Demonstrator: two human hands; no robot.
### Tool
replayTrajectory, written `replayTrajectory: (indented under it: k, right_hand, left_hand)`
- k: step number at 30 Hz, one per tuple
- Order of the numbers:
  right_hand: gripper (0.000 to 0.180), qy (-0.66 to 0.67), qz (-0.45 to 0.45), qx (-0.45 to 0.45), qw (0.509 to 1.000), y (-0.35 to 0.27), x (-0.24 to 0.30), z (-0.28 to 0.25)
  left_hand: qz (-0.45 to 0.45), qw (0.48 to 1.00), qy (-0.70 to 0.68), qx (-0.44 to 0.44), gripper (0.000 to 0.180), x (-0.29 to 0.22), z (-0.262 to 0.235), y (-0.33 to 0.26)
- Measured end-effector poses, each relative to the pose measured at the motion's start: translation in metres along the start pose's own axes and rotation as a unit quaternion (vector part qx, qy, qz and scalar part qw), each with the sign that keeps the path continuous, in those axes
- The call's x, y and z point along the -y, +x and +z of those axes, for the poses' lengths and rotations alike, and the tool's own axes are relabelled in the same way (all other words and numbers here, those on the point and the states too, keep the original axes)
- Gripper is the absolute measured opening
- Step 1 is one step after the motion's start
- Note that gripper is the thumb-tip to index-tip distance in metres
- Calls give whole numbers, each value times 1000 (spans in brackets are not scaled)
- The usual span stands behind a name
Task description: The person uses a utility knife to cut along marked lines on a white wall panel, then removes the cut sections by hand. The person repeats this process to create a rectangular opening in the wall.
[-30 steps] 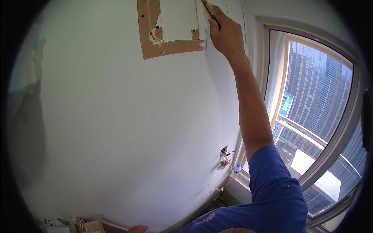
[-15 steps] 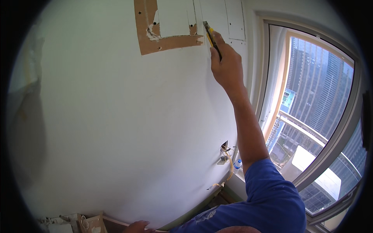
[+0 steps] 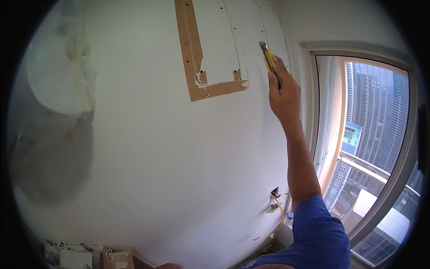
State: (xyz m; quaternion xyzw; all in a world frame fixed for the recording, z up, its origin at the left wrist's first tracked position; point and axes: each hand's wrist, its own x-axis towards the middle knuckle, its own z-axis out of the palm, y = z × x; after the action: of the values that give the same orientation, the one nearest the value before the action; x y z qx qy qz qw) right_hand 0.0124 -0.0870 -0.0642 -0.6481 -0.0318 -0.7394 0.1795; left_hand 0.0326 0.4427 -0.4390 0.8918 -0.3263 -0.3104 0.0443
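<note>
My right hand [image 3: 285, 96] is raised high at the right, wrapped round a yellow and black utility knife [image 3: 271, 62]. The knife's metal tip points up and a little left, in front of the white wall; I cannot tell whether it touches. Left of the knife, an L-shaped brown strip [image 3: 219, 91] of bared board shows in the wall, with torn white edges and dark screw heads. Thin cut lines run upward on the white board [image 3: 218, 54] beside it. Only a sliver of my left hand [image 3: 169, 266] shows at the lower edge; its fingers are hidden.
A window [image 3: 367, 148] fills the right side. Yellowish wires [image 3: 280, 215] hang from an open wall box [image 3: 274, 193], near a bottle [image 3: 290, 215]. Translucent plastic sheeting [image 3: 58, 85] covers something at the left. A cluttered box [image 3: 121, 259] stands at lower left.
The view has shifted, so the wall sits lower and further right in the picture. My right hand has moved the knife up and right along the wall. Less of my left hand shows.
</note>
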Motion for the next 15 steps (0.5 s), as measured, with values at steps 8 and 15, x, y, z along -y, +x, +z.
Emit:
replayTrajectory:
  k: [8, 15]
  right_hand:
    - [43, 15, -154, -101, 983, 255, -31, 99]
    - [42, -7, -88, -27, 996, 299, -11, 114]
  left_hand:
    - [-29, 999, -16, 0, 71, 13, 7, 12]
    - [-18, 999, -30, -11, 68, 23, 16, 15]
